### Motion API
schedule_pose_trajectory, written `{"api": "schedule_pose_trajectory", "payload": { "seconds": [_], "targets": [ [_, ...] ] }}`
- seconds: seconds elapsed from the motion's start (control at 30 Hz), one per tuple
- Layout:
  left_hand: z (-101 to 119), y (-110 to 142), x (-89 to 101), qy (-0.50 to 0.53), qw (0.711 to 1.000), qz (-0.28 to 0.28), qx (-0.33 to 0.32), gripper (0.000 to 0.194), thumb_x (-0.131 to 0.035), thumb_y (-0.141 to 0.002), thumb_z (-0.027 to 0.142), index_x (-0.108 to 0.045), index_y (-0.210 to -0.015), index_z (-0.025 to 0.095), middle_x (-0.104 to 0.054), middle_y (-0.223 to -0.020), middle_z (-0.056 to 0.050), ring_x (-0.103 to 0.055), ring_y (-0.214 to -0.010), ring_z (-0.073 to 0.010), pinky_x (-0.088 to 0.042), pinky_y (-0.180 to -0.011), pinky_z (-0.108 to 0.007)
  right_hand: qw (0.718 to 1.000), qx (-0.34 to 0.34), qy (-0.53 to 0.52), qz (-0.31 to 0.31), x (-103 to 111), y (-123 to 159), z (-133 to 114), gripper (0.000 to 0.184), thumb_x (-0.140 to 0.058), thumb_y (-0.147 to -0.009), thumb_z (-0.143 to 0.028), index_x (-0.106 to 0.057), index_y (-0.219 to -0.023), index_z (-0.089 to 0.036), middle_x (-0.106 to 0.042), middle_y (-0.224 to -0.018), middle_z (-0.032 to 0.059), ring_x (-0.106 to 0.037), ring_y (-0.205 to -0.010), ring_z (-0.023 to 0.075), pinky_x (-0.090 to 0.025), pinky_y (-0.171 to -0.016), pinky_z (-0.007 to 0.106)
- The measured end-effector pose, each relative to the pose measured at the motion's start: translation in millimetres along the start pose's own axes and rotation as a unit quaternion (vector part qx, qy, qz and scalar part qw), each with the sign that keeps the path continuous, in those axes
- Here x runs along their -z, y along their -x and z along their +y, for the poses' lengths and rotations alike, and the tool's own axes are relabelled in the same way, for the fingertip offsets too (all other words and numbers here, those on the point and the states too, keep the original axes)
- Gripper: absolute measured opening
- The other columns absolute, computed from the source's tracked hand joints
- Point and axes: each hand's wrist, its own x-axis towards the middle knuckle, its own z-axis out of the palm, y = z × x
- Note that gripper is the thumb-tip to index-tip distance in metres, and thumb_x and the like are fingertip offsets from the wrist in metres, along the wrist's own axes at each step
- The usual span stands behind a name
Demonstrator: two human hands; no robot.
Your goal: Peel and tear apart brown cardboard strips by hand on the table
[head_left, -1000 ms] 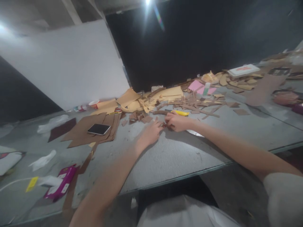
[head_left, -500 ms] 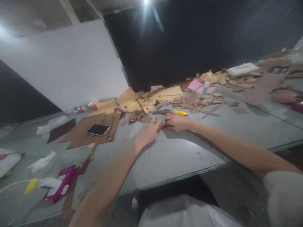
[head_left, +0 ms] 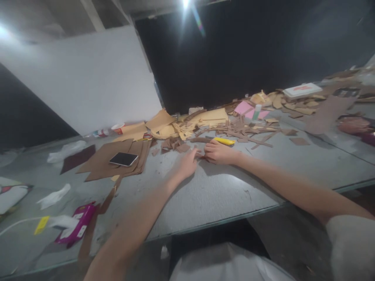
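Brown scrap (head_left: pixel 200 155) lies to the near left of the knife (head_left: pixel 225 141), the right hand (head_left: pixel 220 153) gripping it, probably for steadiness, while the left hand's (head_left: pixel 188 162) grip, close by, I cannot tell.

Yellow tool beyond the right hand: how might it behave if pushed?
The yellow tool is probably stiff, given its solid-looking handle. Lying low, it may slide rather than tip, perhaps nudging the brown strip near its end.

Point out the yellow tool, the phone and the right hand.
Yellow tool (head_left: pixel 225 141): head view, on its yellow body.
Phone (head_left: pixel 123 159): head view, middle of its dark screen.
Right hand (head_left: pixel 220 152): head view, on the back of the hand.
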Motion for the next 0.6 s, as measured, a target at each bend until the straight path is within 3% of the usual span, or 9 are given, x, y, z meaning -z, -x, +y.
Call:
{"api": "schedule_pose_trajectory", "payload": {
  "seconds": [0.13, 0.27, 0.4, 0.6],
  "targets": [
    [0.4, -0.5, -4.8, 0.089, 0.996, 0.01, 0.019, 0.035, -0.056, -0.093, 0.009, -0.07, -0.122, 0.021, -0.081, -0.111, -0.008, -0.076, -0.107, -0.0246, -0.057, -0.099, -0.037, 0.971, -0.151, -0.17, 0.074, -13.0, -1.5, -3.1, 0.017, -0.068, -0.098, -0.022, -0.075, -0.083, -0.018, -0.071, -0.085, 0.0062, -0.063, -0.088, 0.0218, -0.043, -0.088, 0.038],
    [-0.2, -2.2, -2.6, 0.127, 0.991, 0.018, 0.029, 0.016, -0.063, -0.098, 0.029, -0.073, -0.106, 0.019, -0.081, -0.105, -0.01, -0.075, -0.098, -0.025, -0.056, -0.092, -0.036, 0.928, -0.223, -0.282, 0.099, -13.3, -4.6, -7.3, 0.02, -0.065, -0.097, -0.026, -0.074, -0.08, -0.019, -0.071, -0.081, 0.0038, -0.064, -0.078, 0.0185, -0.047, -0.077, 0.033],
    [0.4, -1.9, 1.1, 0.102, 0.995, 0.005, 0.019, 0.026, -0.062, -0.101, 0.039, -0.075, -0.091, 0.019, -0.079, -0.093, -0.007, -0.072, -0.091, -0.0244, -0.053, -0.087, -0.034, 0.876, -0.288, -0.376, 0.091, -5.4, -7.5, -12.8, 0.024, -0.064, -0.095, -0.033, -0.071, -0.077, -0.019, -0.071, -0.08, 0.0027, -0.061, -0.076, 0.0178, -0.048, -0.074, 0.031],
    [4.7, -1.2, 4.1, 0.122, 0.992, 0.014, 0.03, 0.044, -0.061, -0.102, 0.055, -0.073, -0.081, 0.018, -0.075, -0.081, -0.006, -0.067, -0.079, -0.0218, -0.05, -0.078, -0.031, 0.852, -0.309, -0.417, 0.073, -2.0, -9.0, -18.1, 0.035, -0.057, -0.102, -0.045, -0.07, -0.084, -0.019, -0.069, -0.08, 0.0023, -0.057, -0.075, 0.0176, -0.046, -0.071, 0.029]
  ]
}}
